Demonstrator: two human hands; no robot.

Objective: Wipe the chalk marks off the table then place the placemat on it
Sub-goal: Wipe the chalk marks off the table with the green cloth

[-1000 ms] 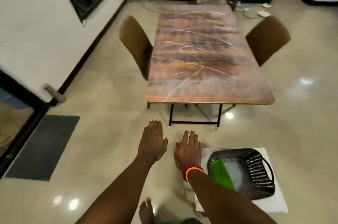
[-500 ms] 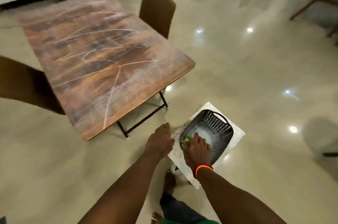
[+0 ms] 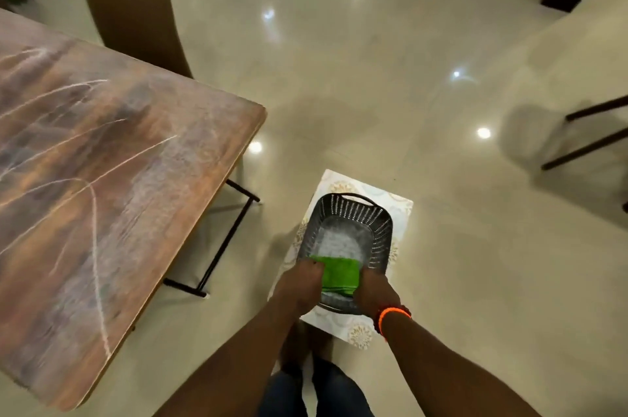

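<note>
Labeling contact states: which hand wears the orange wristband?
The right hand, at the green cloth's right edge in the basket. The left hand, on the cloth's left edge, has a bare wrist.

The bench (image 3: 102, 178) is standing to the left, with chalk marks (image 3: 91, 209) lying across its top. A chair (image 3: 132, 15) is sitting behind its far right edge. To the right of the bench, the placemat (image 3: 401, 209) is lying on the floor (image 3: 373, 93), and the basket (image 3: 380, 226) is resting on the placemat. The cloth (image 3: 341, 272) is lying in the near end of the basket, between the left hand (image 3: 299, 284) and the right hand (image 3: 375, 294), both touching it. Another chair's legs (image 3: 584, 141) are showing well apart at far right.
</note>
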